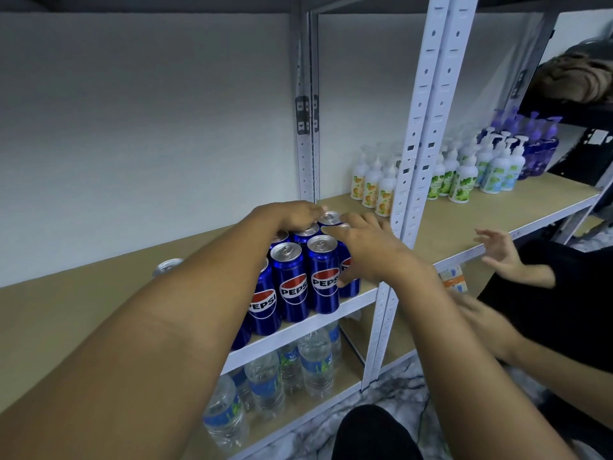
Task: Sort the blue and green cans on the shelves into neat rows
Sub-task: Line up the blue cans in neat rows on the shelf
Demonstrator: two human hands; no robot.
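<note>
Several blue cans (293, 280) stand upright in tight rows at the front edge of the wooden shelf (83, 293), near the white upright post (428, 127). We have both hands on the group. Our left hand (292, 215) reaches over the back cans, fingers bent down onto their tops; we cannot tell whether it grips one or only rests there. Our right hand (368, 250) lies against the right side of the group, fingers spread and fairly straight across the tops and the flank of the rightmost cans, thumb low against a can wall, pressing rather than clasping. One more silver can top (167, 266) shows behind our left forearm, apart from the group; its colour is hidden. On the shelf below stand clear water bottles (292, 370) with blue labels. On the next bay to the right stand pump bottles (464, 174), white with orange and green labels, then purple ones further back. Another person's hand (497, 254) hovers at that bay's front edge, fingers spread.
</note>
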